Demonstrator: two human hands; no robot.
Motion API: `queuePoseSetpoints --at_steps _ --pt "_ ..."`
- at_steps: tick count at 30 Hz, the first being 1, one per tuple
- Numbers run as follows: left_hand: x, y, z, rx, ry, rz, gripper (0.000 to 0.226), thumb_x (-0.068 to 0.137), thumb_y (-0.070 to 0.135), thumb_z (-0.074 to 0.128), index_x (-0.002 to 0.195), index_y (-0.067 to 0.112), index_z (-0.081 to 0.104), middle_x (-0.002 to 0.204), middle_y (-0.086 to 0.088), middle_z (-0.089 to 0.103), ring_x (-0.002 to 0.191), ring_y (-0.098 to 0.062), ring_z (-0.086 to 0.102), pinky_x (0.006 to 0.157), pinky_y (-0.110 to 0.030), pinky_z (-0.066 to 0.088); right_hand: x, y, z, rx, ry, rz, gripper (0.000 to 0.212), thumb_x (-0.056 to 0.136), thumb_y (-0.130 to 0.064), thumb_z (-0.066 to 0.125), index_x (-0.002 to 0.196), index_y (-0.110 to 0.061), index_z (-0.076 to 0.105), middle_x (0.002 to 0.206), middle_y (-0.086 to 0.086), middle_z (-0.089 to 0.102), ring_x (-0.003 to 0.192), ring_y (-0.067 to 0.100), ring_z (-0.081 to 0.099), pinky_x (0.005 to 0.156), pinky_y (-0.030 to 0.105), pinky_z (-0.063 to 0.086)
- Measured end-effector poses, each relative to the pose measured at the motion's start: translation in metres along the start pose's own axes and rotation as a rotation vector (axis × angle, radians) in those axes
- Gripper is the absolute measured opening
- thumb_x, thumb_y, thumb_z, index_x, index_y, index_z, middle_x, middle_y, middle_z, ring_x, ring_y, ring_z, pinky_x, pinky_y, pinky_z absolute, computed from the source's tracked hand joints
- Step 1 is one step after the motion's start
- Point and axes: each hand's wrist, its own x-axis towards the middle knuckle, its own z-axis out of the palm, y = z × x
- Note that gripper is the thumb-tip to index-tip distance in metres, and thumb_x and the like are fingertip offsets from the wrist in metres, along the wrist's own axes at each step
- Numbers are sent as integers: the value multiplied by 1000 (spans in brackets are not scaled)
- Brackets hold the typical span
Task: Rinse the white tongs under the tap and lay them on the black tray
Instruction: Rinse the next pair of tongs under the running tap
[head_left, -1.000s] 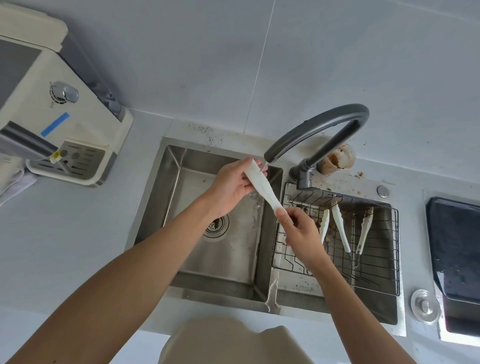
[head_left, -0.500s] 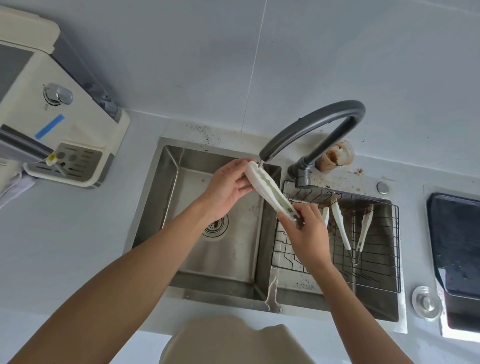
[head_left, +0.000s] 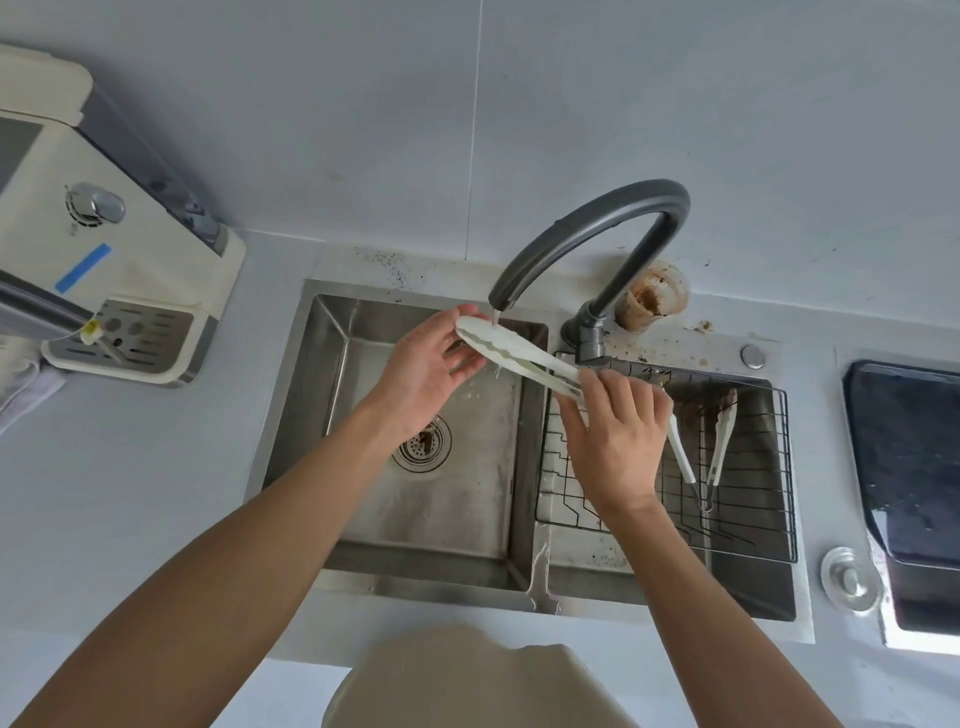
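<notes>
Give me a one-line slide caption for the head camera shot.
Both hands hold white tongs under the running tap, left hand at the tips, right hand at the handle.

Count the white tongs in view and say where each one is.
3. One pair of tongs is held under the tap by both hands. Two more lie on the wire rack over the right basin. The right hand may hide others.

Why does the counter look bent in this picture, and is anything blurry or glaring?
Head view: the wide-angle lens bows the sink edges and stretches the forearms. Light is soft and even, with faint shadows and no harsh glare; the black tray shows only a dull sheen. The white tongs and both hands are fairly sharp, and the tap water is a thin pale streak.
</notes>
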Motion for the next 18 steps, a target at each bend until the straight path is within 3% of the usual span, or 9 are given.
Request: queuePoseSetpoints --at_steps 3,6,9,11,13,15,16,18 --pt "-1 5 -2 35 15 27 18 103 23 58 107 15 74 111 -6 73 104 -22 69 97 -38 54 5 -1 1 35 -15 -1 31 97 -34 73 111 -7 76 100 8 72 86 30 64 82 45 47" --pt "-1 -1 4 166 -10 28 20 102 30 62 108 16 73 104 -8 71 94 -23 67 91 -36 54 -9 2 -1 271 -232 64 42 93 -44 72 112 -7 72 100 6 70 87 27 64 79 45 53" --pt "2 -34 16 298 32 -24 37 98 33 68 128 12 69 123 -19 71 99 -28 70 87 -39 53 -48 12 -7 437 -423 243 50 83 -47 80 111 -7 68 95 1 62 81 21 59 70 41 56" --pt "3 -62 27 343 70 -92 50 98 35 67 141 11 58 131 -17 68 105 -29 72 93 -43 56 -76 24 -13 423 -477 370 52 81 -50 83 109 -9 68 92 -4 59 77 16 56 65 39 56" --pt "1 -87 40 371 80 -176 50 99 33 66 140 10 48 128 -15 66 106 -28 73 98 -43 58 -98 35 -20 367 -464 480 51 80 -50 84 106 -9 69 89 -5 59 72 17 57 60 40 56" --pt "2 -114 54 404 43 -277 44 99 28 67 131 6 47 121 -16 69 105 -28 75 94 -40 61 -114 47 -26 300 -435 594 48 80 -51 83 100 -10 68 85 -4 59 68 18 57 55 41 56" --pt "3 -127 61 422 27 -326 53 98 27 70 136 -1 47 121 -17 70 106 -29 75 95 -40 61 -118 52 -28 273 -442 668 47 80 -54 81 97 -12 67 85 -4 59 67 19 58 56 42 56" --pt "7 -151 73 470 -18 -397 63 94 27 73 146 3 47 128 -18 69 109 -28 74 97 -41 61 -120 59 -29 234 -474 830 49 82 -60 77 93 -16 60 84 -5 57 69 20 58 59 42 56"
